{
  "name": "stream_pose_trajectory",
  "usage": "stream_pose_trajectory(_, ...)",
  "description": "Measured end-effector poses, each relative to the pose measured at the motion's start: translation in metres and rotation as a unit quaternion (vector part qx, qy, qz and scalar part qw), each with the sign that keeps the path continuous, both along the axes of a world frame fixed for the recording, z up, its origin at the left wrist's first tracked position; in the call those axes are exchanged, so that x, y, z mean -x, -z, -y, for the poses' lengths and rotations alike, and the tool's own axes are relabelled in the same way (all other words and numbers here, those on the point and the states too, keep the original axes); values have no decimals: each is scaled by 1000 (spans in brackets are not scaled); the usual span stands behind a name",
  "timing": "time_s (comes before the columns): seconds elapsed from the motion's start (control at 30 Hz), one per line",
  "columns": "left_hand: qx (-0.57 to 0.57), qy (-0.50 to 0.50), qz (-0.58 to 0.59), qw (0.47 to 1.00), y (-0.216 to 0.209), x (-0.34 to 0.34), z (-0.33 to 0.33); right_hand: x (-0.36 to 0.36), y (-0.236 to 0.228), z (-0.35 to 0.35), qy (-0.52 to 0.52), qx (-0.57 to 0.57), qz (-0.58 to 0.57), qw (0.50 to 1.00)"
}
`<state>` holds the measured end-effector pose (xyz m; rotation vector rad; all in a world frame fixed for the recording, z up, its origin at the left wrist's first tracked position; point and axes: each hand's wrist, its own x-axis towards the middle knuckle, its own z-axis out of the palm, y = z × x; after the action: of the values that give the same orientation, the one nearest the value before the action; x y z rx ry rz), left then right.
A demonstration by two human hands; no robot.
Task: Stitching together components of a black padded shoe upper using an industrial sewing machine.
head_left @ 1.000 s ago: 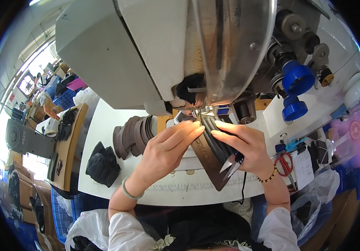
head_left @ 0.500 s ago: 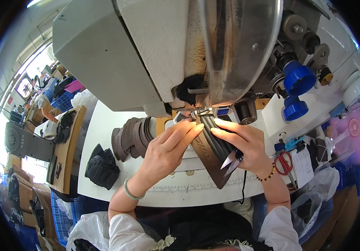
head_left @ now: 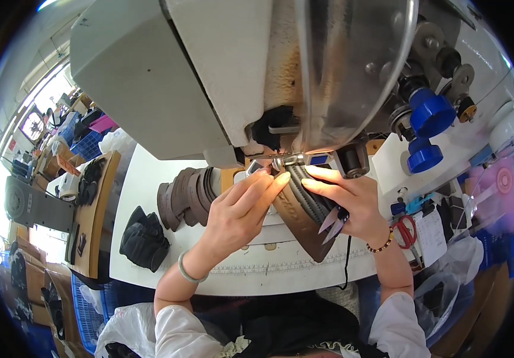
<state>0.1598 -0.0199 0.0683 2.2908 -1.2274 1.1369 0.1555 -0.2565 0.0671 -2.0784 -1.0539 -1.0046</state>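
Observation:
A dark brown shoe-upper piece [head_left: 304,230] with ribbed black trim lies under the presser foot [head_left: 286,160] of a large grey sewing machine [head_left: 221,77]. My left hand [head_left: 239,209] presses the piece's left side with its fingertips at the needle. My right hand [head_left: 352,200] lies flat on the piece's right side and holds small thread snips [head_left: 330,222] against the palm, blades pointing down.
A row of brown cut pieces [head_left: 186,196] stands left of my hands, and a black bundle [head_left: 143,238] lies on the white table [head_left: 149,179]. Blue thread cones [head_left: 430,128] and red-handled scissors [head_left: 407,231] are on the right. Another workstation [head_left: 90,209] lies left.
Both hands have stayed at the presser foot; the piece has shifted only slightly under them.

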Motion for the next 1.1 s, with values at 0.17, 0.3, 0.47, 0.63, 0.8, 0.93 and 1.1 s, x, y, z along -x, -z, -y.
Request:
stream_pose_trajectory(0.17,-9,-4,3,1000,-3,4,2,0,0,1,-7,-10,17,1000)
stream_pose_trajectory(0.3,-30,-17,51,998,-7,15,13,-4,7,4,-22,-15,6,1000)
stream_pose_trajectory(0.47,63,26,48,997,1,5,4,-7,13,12,-41,-6,39,998)
stream_pose_trajectory(0.63,79,46,37,995,5,5,5,-11,15,14,-54,-11,37,998)
stream_pose_trajectory(0.8,0,7,111,994,2,13,12,-10,16,15,-50,2,33,998)
stream_pose_trajectory(0.93,4,11,120,993,1,12,12,-10,17,12,-52,-6,42,998)
stream_pose_trajectory(1.1,-16,23,121,992,2,11,11,-6,17,13,-42,5,45,998)
